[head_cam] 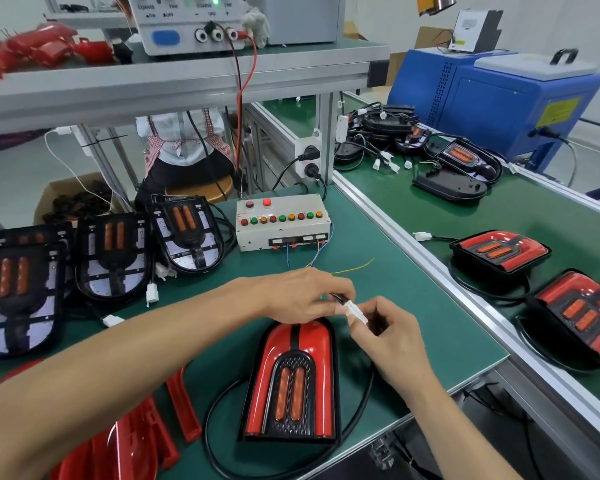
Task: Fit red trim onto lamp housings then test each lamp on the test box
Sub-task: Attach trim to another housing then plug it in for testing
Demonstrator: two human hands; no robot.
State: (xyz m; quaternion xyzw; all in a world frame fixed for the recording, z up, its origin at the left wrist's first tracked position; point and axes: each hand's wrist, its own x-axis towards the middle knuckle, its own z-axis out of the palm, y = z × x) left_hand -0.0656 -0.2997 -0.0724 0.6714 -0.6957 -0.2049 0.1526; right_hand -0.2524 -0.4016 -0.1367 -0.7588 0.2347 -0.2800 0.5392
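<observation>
A lamp housing with red trim (291, 382) lies on the green mat in front of me, its black cable looping around it. Above its far end my left hand (305, 292) pinches a dark cable end, and my right hand (388, 327) pinches a white plug connector (355, 312); the two ends meet between my fingers. The white test box (281, 220) with coloured buttons stands beyond my hands, thin wires trailing from its front. Bare housings (184, 233) without trim lie at the left.
Loose red trim pieces (146, 441) lie at the lower left. Finished red lamps (499, 251) rest on the conveyor at the right, more black housings (465, 161) farther back. A power supply (194, 26) sits on the shelf above. A person sits behind the bench.
</observation>
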